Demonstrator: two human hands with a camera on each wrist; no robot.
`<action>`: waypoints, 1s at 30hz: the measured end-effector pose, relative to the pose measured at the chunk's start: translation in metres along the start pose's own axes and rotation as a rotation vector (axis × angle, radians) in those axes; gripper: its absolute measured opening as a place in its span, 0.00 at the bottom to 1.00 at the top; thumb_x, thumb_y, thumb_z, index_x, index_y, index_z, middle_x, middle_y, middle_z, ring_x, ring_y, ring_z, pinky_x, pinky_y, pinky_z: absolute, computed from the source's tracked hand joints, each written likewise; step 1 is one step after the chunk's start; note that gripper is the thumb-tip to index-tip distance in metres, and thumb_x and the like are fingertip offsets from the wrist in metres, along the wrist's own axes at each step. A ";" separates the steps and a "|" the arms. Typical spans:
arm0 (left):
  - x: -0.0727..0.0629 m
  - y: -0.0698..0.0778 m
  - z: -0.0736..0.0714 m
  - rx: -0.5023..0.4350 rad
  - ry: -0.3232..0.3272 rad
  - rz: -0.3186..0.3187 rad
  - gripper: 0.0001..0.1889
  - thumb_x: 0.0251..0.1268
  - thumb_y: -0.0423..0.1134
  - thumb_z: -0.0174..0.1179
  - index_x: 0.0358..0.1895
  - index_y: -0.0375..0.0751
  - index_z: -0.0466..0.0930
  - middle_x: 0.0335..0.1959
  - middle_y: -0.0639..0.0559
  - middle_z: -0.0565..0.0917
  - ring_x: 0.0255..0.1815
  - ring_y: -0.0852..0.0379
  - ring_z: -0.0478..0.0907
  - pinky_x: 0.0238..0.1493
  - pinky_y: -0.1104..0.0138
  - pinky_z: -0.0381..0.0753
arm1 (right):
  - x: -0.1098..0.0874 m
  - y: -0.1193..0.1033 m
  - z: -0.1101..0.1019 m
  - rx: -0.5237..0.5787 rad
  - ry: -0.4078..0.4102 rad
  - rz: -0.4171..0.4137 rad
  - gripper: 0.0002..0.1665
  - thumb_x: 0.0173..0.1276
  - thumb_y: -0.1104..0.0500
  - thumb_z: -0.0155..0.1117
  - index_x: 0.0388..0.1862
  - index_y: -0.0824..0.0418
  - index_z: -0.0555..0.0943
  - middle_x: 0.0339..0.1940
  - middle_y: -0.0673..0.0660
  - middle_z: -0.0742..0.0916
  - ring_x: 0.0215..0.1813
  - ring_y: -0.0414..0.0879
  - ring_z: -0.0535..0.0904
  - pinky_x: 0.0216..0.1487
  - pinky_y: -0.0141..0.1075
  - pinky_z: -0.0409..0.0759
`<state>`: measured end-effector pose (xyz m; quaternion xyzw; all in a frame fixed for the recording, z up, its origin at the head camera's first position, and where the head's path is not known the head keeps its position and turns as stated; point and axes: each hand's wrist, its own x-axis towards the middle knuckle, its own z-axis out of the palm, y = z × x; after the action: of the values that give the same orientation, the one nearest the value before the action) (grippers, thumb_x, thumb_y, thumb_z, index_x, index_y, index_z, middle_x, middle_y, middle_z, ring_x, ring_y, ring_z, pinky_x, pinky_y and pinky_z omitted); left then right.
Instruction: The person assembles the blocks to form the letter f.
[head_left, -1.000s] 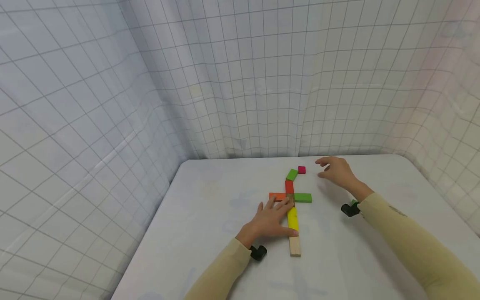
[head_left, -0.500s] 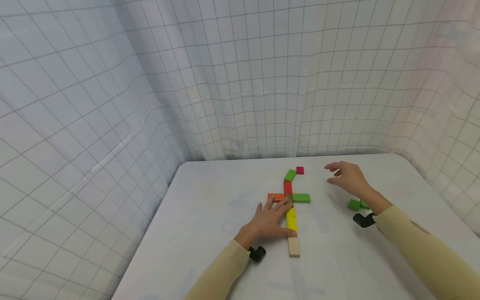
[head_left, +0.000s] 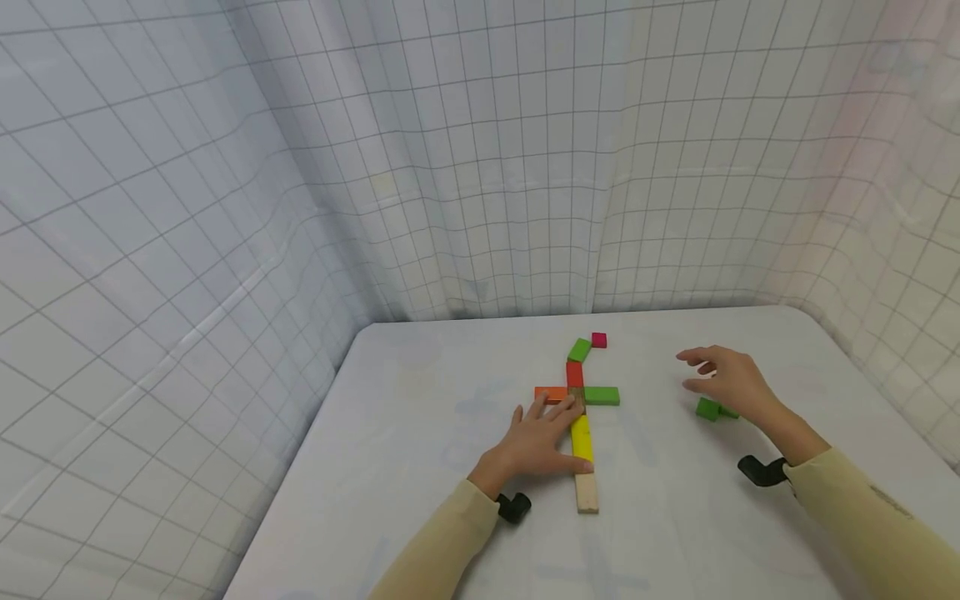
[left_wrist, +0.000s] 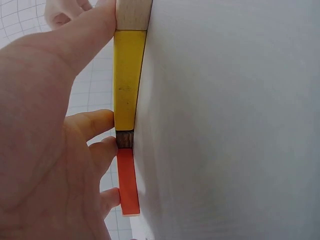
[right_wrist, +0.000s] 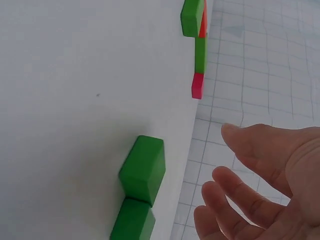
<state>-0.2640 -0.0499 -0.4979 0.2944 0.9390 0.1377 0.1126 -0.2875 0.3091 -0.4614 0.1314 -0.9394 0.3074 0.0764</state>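
My left hand (head_left: 534,446) rests with spread fingers over a flat row of wooden blocks. In the left wrist view its fingertips touch the edges of the plain wood block (left_wrist: 134,15), the dark brown block (left_wrist: 125,139) and the orange block (left_wrist: 129,182); the yellow block (left_wrist: 128,80) lies between. Beyond the brown block come a red block (head_left: 574,374), a slanted green block (head_left: 579,350) and a pink cube (head_left: 599,340). Another green block (head_left: 602,396) extends rightward from it. My right hand (head_left: 731,383), loosely bent and holding nothing, hovers near a green cube (head_left: 707,408).
A second loose green block (right_wrist: 133,220) touches the green cube, partly hidden by the right hand in the head view. The white table (head_left: 420,400) ends at a grid-patterned curtain (head_left: 480,167) behind and on both sides.
My right hand has moved right and toward me, away from the pink cube, bringing the loose green blocks into sight. The left hand stays on the row.
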 end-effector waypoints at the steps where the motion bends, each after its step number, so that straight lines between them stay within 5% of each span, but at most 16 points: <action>1: 0.000 0.000 0.000 -0.001 0.000 0.001 0.50 0.58 0.76 0.56 0.82 0.66 0.49 0.83 0.65 0.44 0.82 0.44 0.35 0.73 0.35 0.40 | -0.003 0.002 0.000 -0.005 -0.012 0.005 0.28 0.65 0.60 0.73 0.64 0.63 0.80 0.55 0.67 0.84 0.53 0.62 0.81 0.49 0.57 0.79; 13: -0.001 0.001 -0.001 0.008 -0.002 0.003 0.50 0.58 0.76 0.56 0.82 0.65 0.49 0.83 0.64 0.45 0.82 0.45 0.36 0.73 0.35 0.41 | -0.027 0.020 0.009 -0.091 -0.074 -0.004 0.29 0.60 0.59 0.77 0.60 0.63 0.83 0.50 0.66 0.86 0.52 0.63 0.80 0.48 0.56 0.78; 23: -0.004 0.004 -0.005 -0.010 0.002 0.000 0.50 0.58 0.75 0.58 0.81 0.64 0.51 0.83 0.64 0.46 0.82 0.44 0.36 0.73 0.35 0.41 | -0.031 0.024 0.013 -0.132 -0.091 -0.025 0.24 0.56 0.62 0.78 0.53 0.64 0.86 0.39 0.54 0.86 0.37 0.47 0.76 0.38 0.43 0.75; 30: -0.006 0.005 -0.005 -0.012 -0.006 -0.009 0.50 0.58 0.74 0.58 0.82 0.64 0.50 0.83 0.64 0.45 0.82 0.44 0.36 0.73 0.35 0.40 | -0.035 0.023 0.014 -0.140 -0.081 -0.034 0.23 0.55 0.63 0.78 0.51 0.64 0.87 0.44 0.62 0.87 0.40 0.50 0.78 0.38 0.43 0.75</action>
<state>-0.2579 -0.0501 -0.4906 0.2901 0.9390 0.1421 0.1178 -0.2614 0.3259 -0.4934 0.1539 -0.9585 0.2342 0.0527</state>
